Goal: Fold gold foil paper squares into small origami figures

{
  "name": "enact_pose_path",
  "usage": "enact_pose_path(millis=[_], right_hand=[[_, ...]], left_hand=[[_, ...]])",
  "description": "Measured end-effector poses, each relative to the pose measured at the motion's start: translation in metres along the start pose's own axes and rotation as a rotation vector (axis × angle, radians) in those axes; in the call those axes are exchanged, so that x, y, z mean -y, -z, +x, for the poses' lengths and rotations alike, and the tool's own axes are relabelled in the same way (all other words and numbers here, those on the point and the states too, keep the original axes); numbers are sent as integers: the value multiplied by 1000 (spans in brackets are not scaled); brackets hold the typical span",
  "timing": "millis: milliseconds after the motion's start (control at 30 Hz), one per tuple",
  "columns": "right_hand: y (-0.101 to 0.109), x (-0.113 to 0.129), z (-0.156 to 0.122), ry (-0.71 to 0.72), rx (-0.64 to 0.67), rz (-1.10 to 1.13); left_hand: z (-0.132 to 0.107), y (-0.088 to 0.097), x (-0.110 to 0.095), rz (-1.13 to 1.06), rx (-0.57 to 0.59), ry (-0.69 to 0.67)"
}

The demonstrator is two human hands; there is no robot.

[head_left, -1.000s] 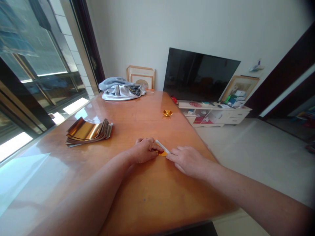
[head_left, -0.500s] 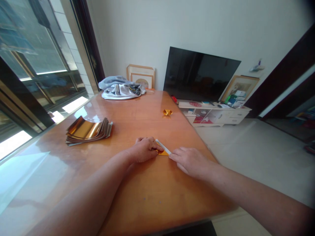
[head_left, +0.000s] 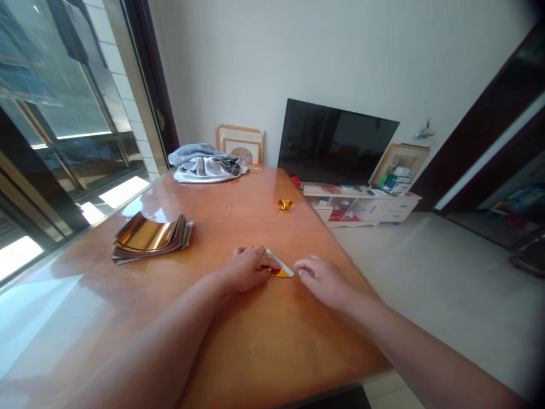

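A small sheet of gold foil paper (head_left: pixel 283 273), folded to a pointed shape with a pale strip along its slanted edge, lies on the wooden table (head_left: pixel 255 324). My left hand (head_left: pixel 251 267) is closed over its left part, fingertips pressing it against the tabletop and hiding that end. Just off the paper's right corner is my right hand (head_left: pixel 321 278), fingers loosely curled and apart from the thumb, holding nothing. Farther back stands a folded gold paper piece (head_left: pixel 285 204). To the left is a stack of gold foil sheets (head_left: pixel 149 236), curling up at the ends.
A bundle of grey-blue cloth (head_left: pixel 206 165) lies at the table's far end. Beyond the right edge are tiled floor, a white cabinet (head_left: pixel 395 210) and a large dark television (head_left: pixel 336 142). A clear sheet (head_left: pixel 38 312) covers part of the table's left side.
My right hand has let go of the paper's right corner and moved slightly away, its fingers curling. My left hand stays on the paper. The whole view has shifted a little.
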State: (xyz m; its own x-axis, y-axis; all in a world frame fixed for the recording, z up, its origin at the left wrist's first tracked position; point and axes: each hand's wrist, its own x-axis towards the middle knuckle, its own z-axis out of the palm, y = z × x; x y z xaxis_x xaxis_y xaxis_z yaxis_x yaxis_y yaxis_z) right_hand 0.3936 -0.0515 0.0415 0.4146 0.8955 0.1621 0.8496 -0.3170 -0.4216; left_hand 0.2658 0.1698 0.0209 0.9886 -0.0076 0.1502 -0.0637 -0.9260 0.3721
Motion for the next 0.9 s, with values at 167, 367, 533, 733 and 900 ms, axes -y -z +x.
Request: enact_pose_path(millis=[167, 367, 533, 733, 900], right_hand=[[-12, 4, 14, -227, -8, -14], [-21, 9, 25, -323, -9, 13], [-25, 13, 26, -366, -14, 31], [-27, 21, 22, -346, -46, 1], [-25, 33, 18, -300, -97, -53]], left_hand=[[-3, -1, -7, 72, -48, 10], [-4, -6, -5, 93, -85, 13], [-3, -7, -3, 99, -87, 4], [-3, -3, -8, 88, -82, 20], [-1, -4, -8, 54, -105, 87]])
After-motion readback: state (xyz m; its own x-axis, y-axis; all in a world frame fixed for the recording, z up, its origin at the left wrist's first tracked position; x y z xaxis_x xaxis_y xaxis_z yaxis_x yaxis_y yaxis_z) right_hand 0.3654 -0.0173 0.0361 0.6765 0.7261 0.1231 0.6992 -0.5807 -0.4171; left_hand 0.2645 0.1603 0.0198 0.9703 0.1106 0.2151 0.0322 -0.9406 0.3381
